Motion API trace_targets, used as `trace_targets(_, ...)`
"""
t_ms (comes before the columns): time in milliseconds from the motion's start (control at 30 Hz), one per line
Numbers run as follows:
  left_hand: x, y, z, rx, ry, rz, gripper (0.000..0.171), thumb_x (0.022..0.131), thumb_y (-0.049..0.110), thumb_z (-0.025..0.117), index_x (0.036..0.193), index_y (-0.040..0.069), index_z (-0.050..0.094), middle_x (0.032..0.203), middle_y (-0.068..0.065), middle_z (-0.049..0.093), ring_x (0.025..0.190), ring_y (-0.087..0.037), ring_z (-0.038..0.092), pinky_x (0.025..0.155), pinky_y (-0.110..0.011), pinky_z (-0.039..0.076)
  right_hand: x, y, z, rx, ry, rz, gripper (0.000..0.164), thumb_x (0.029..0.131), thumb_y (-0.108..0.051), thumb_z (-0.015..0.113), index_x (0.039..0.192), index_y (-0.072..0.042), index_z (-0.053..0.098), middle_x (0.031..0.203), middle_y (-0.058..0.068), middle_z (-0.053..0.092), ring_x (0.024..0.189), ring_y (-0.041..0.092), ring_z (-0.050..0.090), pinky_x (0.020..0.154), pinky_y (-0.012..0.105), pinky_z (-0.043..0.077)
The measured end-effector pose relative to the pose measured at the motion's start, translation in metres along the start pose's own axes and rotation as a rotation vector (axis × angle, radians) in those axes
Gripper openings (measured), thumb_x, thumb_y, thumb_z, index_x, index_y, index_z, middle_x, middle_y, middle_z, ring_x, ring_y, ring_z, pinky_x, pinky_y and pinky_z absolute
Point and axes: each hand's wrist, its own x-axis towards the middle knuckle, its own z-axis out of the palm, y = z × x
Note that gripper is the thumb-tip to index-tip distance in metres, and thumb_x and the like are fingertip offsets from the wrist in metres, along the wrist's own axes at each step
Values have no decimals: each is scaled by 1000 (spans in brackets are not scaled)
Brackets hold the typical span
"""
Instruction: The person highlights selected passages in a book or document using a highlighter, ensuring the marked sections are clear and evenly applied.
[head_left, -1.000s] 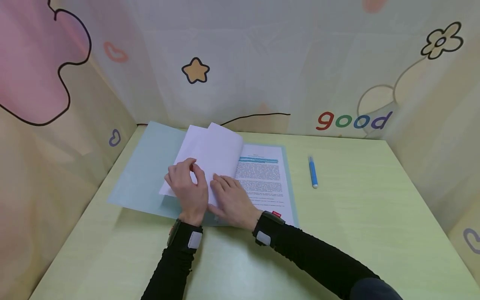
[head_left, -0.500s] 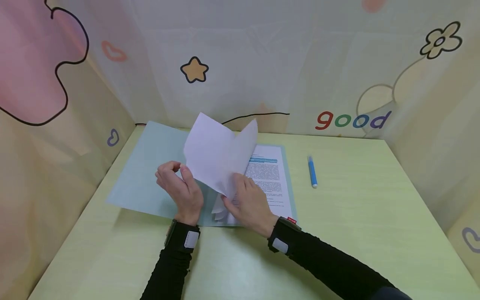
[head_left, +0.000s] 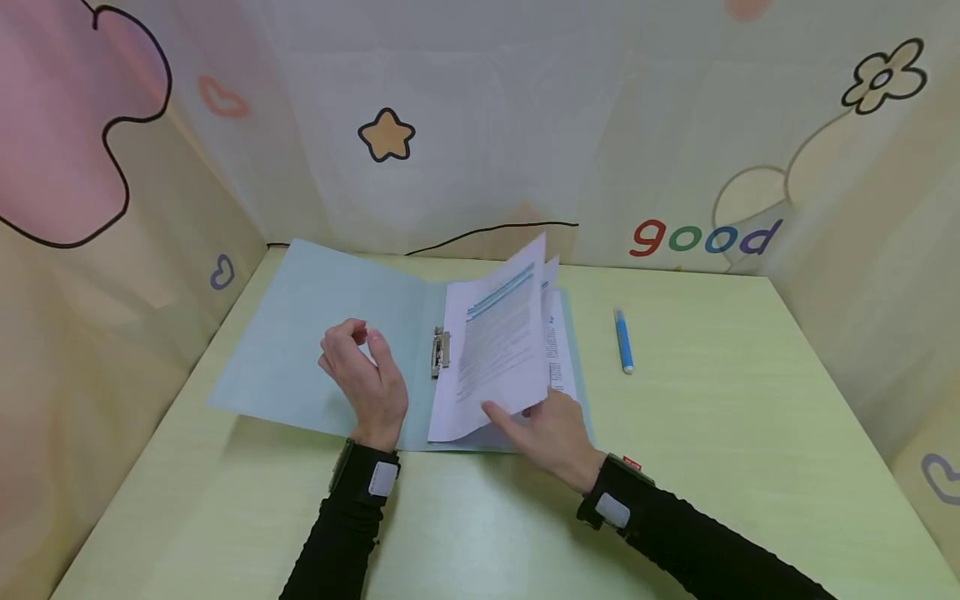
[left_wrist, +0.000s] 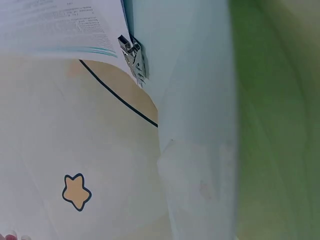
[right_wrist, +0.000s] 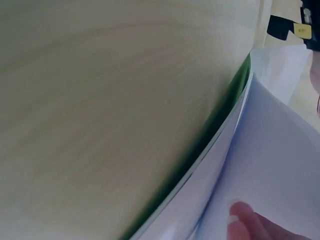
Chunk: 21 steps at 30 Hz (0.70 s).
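A light blue folder point(head_left: 281, 333) lies spread open, with a metal clip point(head_left: 440, 354) along its fold. Printed sheets point(head_left: 498, 342) marked with blue highlighting are fastened there, and the upper ones stand raised along their right edge. My right hand point(head_left: 558, 437) is at their lower right corner, thumb extended by the bottom edge and fingers partly hidden behind the paper. Above the left cover my left hand point(head_left: 367, 387) hovers with loosely bent fingers and nothing in them. Its fingertips point(left_wrist: 11, 236) just show in the left wrist view.
A blue marker point(head_left: 624, 342) lies on the pale table point(head_left: 720, 433), right of the folder. Behind and at the sides hangs a printed curtain point(head_left: 495, 125) with a star, a flower and the word "good". The folder's left cover lifts above the table.
The raised sheets have swung from left to right, now showing their printed side and uncovering the clip. My right hand has moved right with them; my left hand has shifted slightly left, off the paper.
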Motion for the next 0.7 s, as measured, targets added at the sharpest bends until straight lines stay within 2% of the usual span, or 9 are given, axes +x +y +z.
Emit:
trace_targets(33,0,-1,0,5,-3,-4,18,89,9,44,97,-6,49,84,-22,48,83,-33,44,75,-54,26,-1,2,-3,29,4,7,41,81,-50,62,106,-17,60,75,2,70,54,7,50,39,22,33)
trace_targets(67,0,-1,0,10,-7,-7,19,89,9,44,97,-6,49,84,-22,48,83,-33,44,74,-54,26,-2,5,-6,54,10,15,46,82,-48,61,114,-15,57,82,4,73,54,7,51,38,23,34)
trace_targets(167,-1,-2,-1,23,-18,-16,19,89,10,44,98,-6,49,85,-22,49,83,-34,44,74,-53,27,-1,14,-15,105,40,55,69,86,-44,58,139,-7,34,90,9,74,50,9,52,38,24,32)
trace_targets(267,-1,-3,-2,33,-31,-22,19,89,10,44,99,-5,49,85,-22,48,83,-34,44,75,-53,27,1,25,-22,105,75,115,81,89,-43,54,147,-5,12,84,12,73,49,13,52,38,26,32)
trace_targets(300,-1,-3,-2,35,-35,-24,19,89,9,44,99,-5,49,85,-22,48,83,-34,44,75,-53,27,2,28,-25,110,81,136,77,90,-43,52,146,-4,16,81,13,73,50,14,53,40,27,33)
trace_targets(400,-1,-4,-2,40,-44,-29,17,88,8,45,99,-5,49,85,-22,48,83,-34,44,75,-53,27,5,37,-33,97,105,169,55,93,-42,47,131,-2,44,71,12,67,54,17,54,44,29,38)
trace_targets(500,0,-5,-2,48,-47,-33,16,88,7,45,98,-5,49,85,-22,48,83,-34,44,75,-53,27,10,48,-40,55,141,182,46,95,-42,42,104,-2,62,60,9,55,53,20,47,45,30,33)
trace_targets(600,1,-5,-3,57,-49,-39,14,88,6,45,98,-3,49,84,-23,48,82,-33,44,75,-52,27,18,61,-44,-15,176,191,50,96,-44,41,84,-1,64,58,7,47,53,21,43,45,29,28)
trace_targets(700,1,-5,-4,62,-56,-43,13,88,6,45,98,-2,48,84,-22,48,82,-33,44,75,-52,27,25,74,-45,-56,162,198,52,95,-44,41,79,-1,63,60,9,51,52,21,44,45,30,30)
